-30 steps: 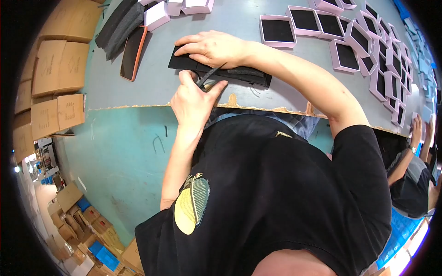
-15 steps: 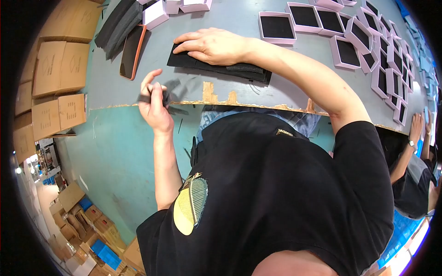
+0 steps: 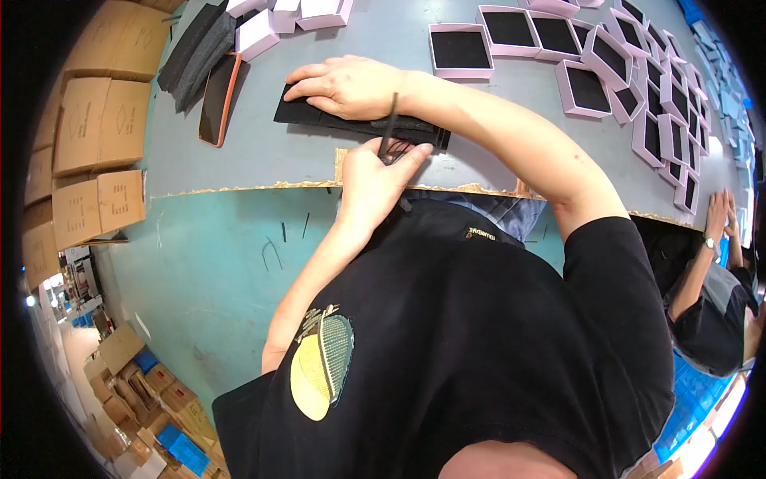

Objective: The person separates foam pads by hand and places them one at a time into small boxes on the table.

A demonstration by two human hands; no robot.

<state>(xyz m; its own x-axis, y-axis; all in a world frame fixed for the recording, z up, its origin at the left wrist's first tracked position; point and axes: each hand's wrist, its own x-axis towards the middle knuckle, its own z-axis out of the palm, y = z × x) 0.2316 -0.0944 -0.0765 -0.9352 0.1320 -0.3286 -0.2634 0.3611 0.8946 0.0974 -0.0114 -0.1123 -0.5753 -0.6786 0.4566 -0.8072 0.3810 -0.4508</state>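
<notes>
My right hand (image 3: 347,88) lies on a black foam sheet (image 3: 299,114) near the table's front edge, pressing it with fingers stretched out. Its forearm crosses over the sheet's right part. My left hand (image 3: 379,180) is closed at the sheet's near side, towards the right end. A thin black strip (image 3: 391,124) sticks up from its fingers. The fingertips touch or nearly touch the sheet's edge; the exact contact is hidden.
A phone with an orange edge (image 3: 219,100) and dark foam pieces (image 3: 195,56) lie at the left. Pink boxes with black inserts (image 3: 461,49) spread over the right. Cartons (image 3: 100,124) are stacked beyond the left end. Another person's hands (image 3: 720,215) are at the far right.
My left hand has moved right and up, from beside the table edge to the foam sheet. Dark strips now lie on the floor below. My right hand stays on the sheet.
</notes>
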